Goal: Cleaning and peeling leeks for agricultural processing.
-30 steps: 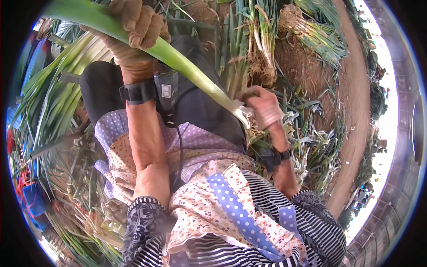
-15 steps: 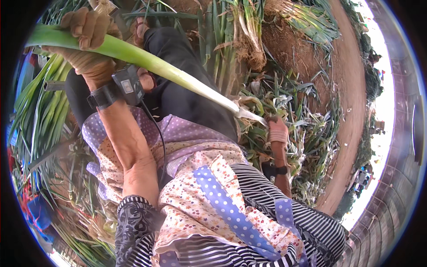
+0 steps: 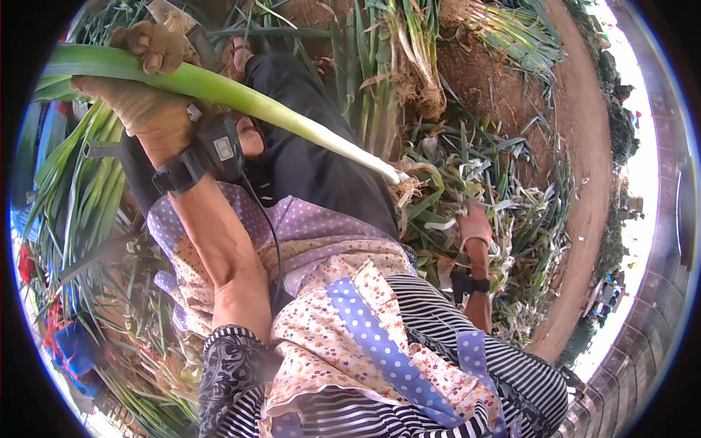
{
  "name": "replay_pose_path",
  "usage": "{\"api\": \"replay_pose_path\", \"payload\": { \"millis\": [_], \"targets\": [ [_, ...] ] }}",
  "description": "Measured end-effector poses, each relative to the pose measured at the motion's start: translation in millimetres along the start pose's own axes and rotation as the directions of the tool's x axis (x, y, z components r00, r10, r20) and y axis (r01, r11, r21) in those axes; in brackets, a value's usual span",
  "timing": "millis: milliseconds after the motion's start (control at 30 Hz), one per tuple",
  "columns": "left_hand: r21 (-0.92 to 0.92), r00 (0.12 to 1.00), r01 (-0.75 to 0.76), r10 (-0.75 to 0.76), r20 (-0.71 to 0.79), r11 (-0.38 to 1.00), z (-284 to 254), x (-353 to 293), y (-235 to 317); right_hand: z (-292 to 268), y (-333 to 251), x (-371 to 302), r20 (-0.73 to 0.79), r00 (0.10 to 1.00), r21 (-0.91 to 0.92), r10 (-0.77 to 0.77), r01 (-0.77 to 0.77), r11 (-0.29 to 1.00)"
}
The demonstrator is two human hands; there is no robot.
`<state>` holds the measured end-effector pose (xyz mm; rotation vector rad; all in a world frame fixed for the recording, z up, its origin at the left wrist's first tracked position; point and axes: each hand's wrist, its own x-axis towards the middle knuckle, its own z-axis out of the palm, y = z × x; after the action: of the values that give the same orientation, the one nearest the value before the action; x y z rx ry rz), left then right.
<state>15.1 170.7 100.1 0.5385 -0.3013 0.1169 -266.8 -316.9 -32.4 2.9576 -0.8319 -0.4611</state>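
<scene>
My left hand (image 3: 142,80) is closed around a thick leek (image 3: 255,106) at its green upper part. The stalk slants down to the right across my lap, ending in a white base with exposed stringy roots (image 3: 409,191). Down and right of those roots, apart from the leek, is my right hand (image 3: 475,223), low over a heap of stripped leaves (image 3: 504,241). Its fingers blend into the leaves, so whether they hold anything is unclear. A pale strip of leaf (image 3: 441,225) lies beside it.
Bunched leeks with roots (image 3: 420,66) lie on the soil ahead, with another bundle (image 3: 504,33) farther right. Long green leeks (image 3: 77,193) are stacked on my left, near a blue object (image 3: 73,347). A bare dirt strip (image 3: 584,146) runs along the right.
My right hand has moved down and right, away from the leek's root end. The pale skin stretched between them no longer shows there, and the roots are exposed. My left hand keeps its grip.
</scene>
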Motion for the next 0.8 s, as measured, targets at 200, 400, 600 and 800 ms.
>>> {"api": "replay_pose_path", "payload": {
  "millis": [200, 400, 600, 800],
  "targets": [
    [0.019, 0.998, -0.007, 0.006, 0.064, 1.000, 12, 3, -6, -102, -194, -11, -0.433, 0.861, 0.564, -0.268, 0.491, 0.664],
    [-0.164, 0.957, 0.025, 0.024, 0.289, 0.986, 18, -2, -11, -111, -295, 15, -0.529, 0.728, 0.445, -0.437, 0.676, 0.588],
    [-0.452, 0.878, 0.067, 0.162, 0.450, 0.890, 29, -7, -31, -72, -326, 79, -0.557, 0.689, 0.121, -0.463, 0.619, 0.776],
    [-0.425, 0.793, 0.167, 0.135, 0.594, 0.890, 27, -10, -32, -79, -295, 86, -0.456, 0.837, 0.457, -0.303, 0.512, 0.728]
  ]
}}
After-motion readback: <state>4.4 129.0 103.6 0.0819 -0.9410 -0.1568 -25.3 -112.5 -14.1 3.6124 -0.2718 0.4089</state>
